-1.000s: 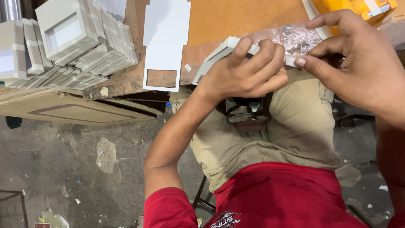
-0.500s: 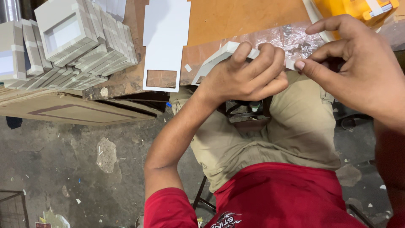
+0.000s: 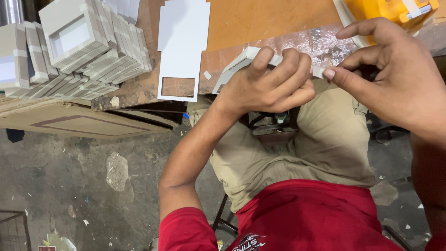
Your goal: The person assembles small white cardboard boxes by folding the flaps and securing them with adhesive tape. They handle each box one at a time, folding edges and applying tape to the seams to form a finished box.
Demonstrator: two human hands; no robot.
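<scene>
**Grey card box held at the workbench edge**

Grey card is what you have in hand: a small folded box piece (image 3: 241,62) sits at the near edge of the workbench (image 3: 260,21), over your lap. Your left hand (image 3: 267,86) is closed around it, fingers curled over its top and thumb underneath. Your right hand (image 3: 395,79) meets the piece at its right end, thumb and forefinger pinched on that end while the other fingers are spread above.

Just left of the piece, a flat white card blank (image 3: 182,46) with a square window cut near its bottom lies on the bench, its lower end reaching the near edge. Farther left, at the left end of the bench, stands a leaning row of finished grey window boxes (image 3: 88,51), packed side by side; whether anything is in them you cannot tell. At the far right corner sits a yellow plastic container (image 3: 385,9), partly out of view, contents hidden. Below the bench edge is a flat brown board (image 3: 79,123) above the concrete floor (image 3: 69,186).
</scene>
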